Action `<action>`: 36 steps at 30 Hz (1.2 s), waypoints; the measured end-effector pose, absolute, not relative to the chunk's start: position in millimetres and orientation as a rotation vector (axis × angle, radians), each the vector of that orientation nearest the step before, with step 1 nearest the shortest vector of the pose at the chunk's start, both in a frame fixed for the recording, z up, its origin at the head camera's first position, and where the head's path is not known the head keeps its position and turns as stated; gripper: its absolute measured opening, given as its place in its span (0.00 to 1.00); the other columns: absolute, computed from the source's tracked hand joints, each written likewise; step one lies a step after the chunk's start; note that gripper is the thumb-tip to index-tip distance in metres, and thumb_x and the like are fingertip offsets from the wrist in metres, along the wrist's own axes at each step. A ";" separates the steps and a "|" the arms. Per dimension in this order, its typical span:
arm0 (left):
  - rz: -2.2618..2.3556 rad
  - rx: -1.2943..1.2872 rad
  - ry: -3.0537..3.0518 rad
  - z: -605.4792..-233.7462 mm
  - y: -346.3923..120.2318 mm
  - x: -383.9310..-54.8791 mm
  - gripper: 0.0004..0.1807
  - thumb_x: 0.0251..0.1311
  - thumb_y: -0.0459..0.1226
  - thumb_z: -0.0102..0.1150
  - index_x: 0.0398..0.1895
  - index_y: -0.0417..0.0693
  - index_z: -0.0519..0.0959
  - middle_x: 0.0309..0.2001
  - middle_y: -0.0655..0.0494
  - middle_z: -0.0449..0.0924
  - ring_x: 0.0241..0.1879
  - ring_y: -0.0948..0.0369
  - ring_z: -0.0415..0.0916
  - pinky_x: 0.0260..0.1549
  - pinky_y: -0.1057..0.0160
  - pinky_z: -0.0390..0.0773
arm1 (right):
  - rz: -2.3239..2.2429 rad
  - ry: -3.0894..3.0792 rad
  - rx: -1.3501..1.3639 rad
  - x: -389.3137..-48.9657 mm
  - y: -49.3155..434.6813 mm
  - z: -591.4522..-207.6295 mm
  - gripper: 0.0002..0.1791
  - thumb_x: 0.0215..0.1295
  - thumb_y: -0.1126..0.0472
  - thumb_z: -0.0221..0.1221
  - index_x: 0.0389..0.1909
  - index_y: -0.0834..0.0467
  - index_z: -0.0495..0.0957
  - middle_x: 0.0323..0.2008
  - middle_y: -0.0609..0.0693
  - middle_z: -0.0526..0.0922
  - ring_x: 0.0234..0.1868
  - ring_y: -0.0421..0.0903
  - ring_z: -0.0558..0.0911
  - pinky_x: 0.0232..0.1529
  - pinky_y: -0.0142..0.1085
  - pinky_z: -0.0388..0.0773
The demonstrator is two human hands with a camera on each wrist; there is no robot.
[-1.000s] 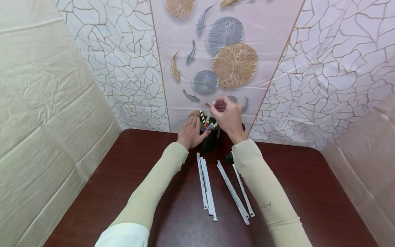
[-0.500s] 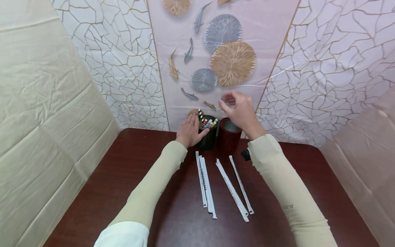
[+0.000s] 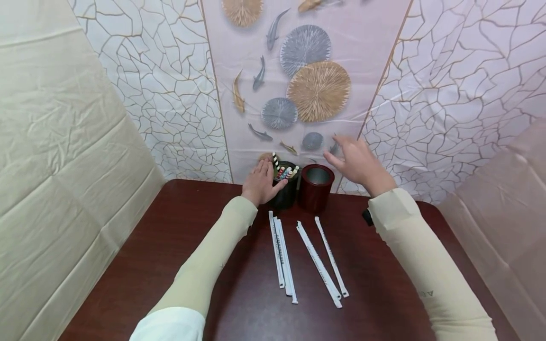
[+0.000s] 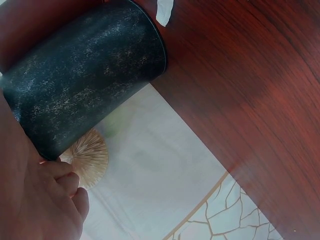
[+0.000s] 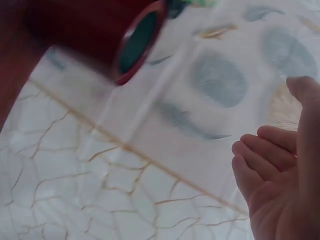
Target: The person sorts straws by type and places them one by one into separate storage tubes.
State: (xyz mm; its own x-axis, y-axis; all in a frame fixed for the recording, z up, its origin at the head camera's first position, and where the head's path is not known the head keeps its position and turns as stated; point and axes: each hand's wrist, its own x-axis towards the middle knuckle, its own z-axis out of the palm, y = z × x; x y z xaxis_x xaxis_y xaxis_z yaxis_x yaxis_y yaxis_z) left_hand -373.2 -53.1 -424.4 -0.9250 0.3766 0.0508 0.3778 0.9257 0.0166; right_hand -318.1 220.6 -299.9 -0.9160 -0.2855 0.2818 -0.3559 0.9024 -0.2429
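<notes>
My left hand point(image 3: 258, 184) holds the black cup point(image 3: 285, 198) near its rim, its thumb lying across the front. In the left wrist view the cup point(image 4: 95, 70) is large and the fingers bend at the rim. Several coloured straws point(image 3: 286, 173) stand inside, with a black-and-white striped one point(image 3: 275, 161) leaning at the left. Close on the right stands a dark red cup point(image 3: 314, 195) with a grey interior. My right hand point(image 3: 359, 162) is in the air to the right of that cup, fingers loose and holding nothing. The right wrist view shows its bare palm.
On the dark wooden table point(image 3: 204, 265) lie paper-wrapped straws in two groups, a left one point(image 3: 283, 258) and a right one point(image 3: 319, 265). A patterned cloth point(image 3: 170, 94) hangs right behind the cups, and beige cloth point(image 3: 64, 180) walls the left side.
My right hand has let go of a light-coloured straw over the black cup and moved right, past the red cup, uncovering it. The left hand has stayed on the black cup.
</notes>
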 end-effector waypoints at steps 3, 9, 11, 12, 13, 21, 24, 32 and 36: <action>-0.026 -0.588 -3.036 -424.8 -53.8 -373.4 0.51 0.79 0.69 0.23 0.86 0.38 0.44 0.87 0.43 0.41 0.87 0.50 0.40 0.85 0.53 0.49 | 0.364 -2.926 0.477 -317.1 226.0 -310.5 0.43 0.81 0.40 0.50 0.82 0.66 0.55 0.80 0.68 0.61 0.79 0.69 0.64 0.79 0.63 0.61; 0.020 -0.583 -3.045 -425.9 -53.1 -373.6 0.51 0.78 0.70 0.20 0.87 0.39 0.43 0.88 0.44 0.40 0.87 0.51 0.39 0.85 0.54 0.49 | 0.275 -3.033 0.482 -322.0 231.9 -345.0 0.51 0.81 0.33 0.45 0.84 0.68 0.44 0.85 0.68 0.46 0.85 0.66 0.50 0.83 0.61 0.51; 0.026 -0.585 -3.044 -426.7 -52.8 -373.8 0.51 0.78 0.70 0.20 0.87 0.39 0.43 0.88 0.44 0.40 0.87 0.51 0.39 0.85 0.54 0.49 | 0.242 -3.038 0.491 -324.6 232.9 -357.4 0.52 0.81 0.33 0.45 0.84 0.70 0.44 0.84 0.69 0.45 0.85 0.66 0.48 0.84 0.61 0.50; 0.026 -0.587 -3.043 -427.2 -52.6 -373.9 0.51 0.78 0.70 0.20 0.87 0.39 0.43 0.87 0.44 0.40 0.87 0.51 0.39 0.85 0.54 0.49 | 0.228 -3.035 0.492 -326.1 233.5 -363.0 0.52 0.81 0.33 0.45 0.83 0.71 0.45 0.84 0.69 0.46 0.86 0.66 0.48 0.84 0.60 0.50; 0.027 -0.588 -3.041 -427.5 -52.5 -374.2 0.52 0.78 0.70 0.20 0.87 0.39 0.44 0.87 0.44 0.41 0.87 0.51 0.40 0.85 0.54 0.50 | 0.212 -3.029 0.498 -327.6 233.8 -368.2 0.52 0.81 0.33 0.44 0.83 0.71 0.45 0.84 0.70 0.46 0.85 0.66 0.48 0.84 0.60 0.49; 0.012 -0.579 -3.036 -427.2 -53.4 -375.4 0.51 0.78 0.70 0.21 0.86 0.39 0.45 0.87 0.44 0.42 0.87 0.51 0.41 0.85 0.53 0.51 | 0.223 -3.001 0.480 -339.0 231.0 -398.9 0.51 0.82 0.32 0.41 0.84 0.70 0.45 0.84 0.69 0.46 0.85 0.67 0.50 0.84 0.61 0.50; 0.023 -0.578 -3.039 -428.1 -51.8 -375.4 0.51 0.78 0.70 0.21 0.87 0.39 0.45 0.87 0.44 0.41 0.87 0.51 0.40 0.85 0.54 0.51 | 0.220 -3.020 0.457 -341.8 231.4 -409.0 0.51 0.82 0.31 0.38 0.84 0.69 0.44 0.85 0.68 0.44 0.86 0.66 0.48 0.84 0.60 0.49; -0.003 -0.589 -3.044 -431.3 -49.4 -376.5 0.51 0.78 0.69 0.22 0.87 0.40 0.44 0.87 0.44 0.41 0.87 0.51 0.39 0.85 0.54 0.50 | 0.248 -3.031 0.398 -343.9 234.1 -427.4 0.51 0.83 0.30 0.34 0.84 0.69 0.43 0.85 0.68 0.44 0.86 0.67 0.47 0.85 0.60 0.47; -0.016 -0.576 -3.071 -427.3 -52.0 -377.3 0.51 0.79 0.69 0.22 0.87 0.40 0.42 0.88 0.44 0.38 0.88 0.51 0.37 0.85 0.54 0.48 | 0.260 -2.993 0.407 -348.3 230.7 -430.6 0.51 0.83 0.31 0.34 0.84 0.70 0.45 0.84 0.70 0.47 0.85 0.67 0.49 0.84 0.60 0.49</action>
State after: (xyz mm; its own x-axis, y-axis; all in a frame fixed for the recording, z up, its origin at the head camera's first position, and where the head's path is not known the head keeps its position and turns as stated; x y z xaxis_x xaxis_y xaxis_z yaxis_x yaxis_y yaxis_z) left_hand -377.3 -52.0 -427.3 -0.9320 0.3620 0.0185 0.3621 0.9321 0.0067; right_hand -348.3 230.7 -430.6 -0.9581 -0.2548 0.1312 -0.2736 0.9494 -0.1542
